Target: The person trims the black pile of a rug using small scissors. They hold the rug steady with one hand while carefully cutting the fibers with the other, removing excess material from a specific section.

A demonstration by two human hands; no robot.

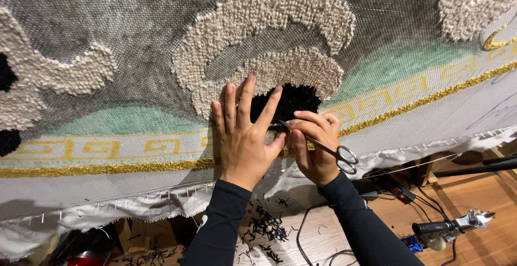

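Carefully, keep the left hand (243, 137) spread flat beside the black pile (288, 102) while the right hand (314, 147), clamped on scissors (318, 145), trims level.

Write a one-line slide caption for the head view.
Left hand lies flat on a stretched tufting cloth beside a black yarn patch, while the right hand holds small scissors at its edge.

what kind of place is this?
Likely a rug-tufting workshop: a stretched backing cloth with looped yarn patches, the right hand holding small scissors at a black tuft patch, black yarn clippings on the floor.
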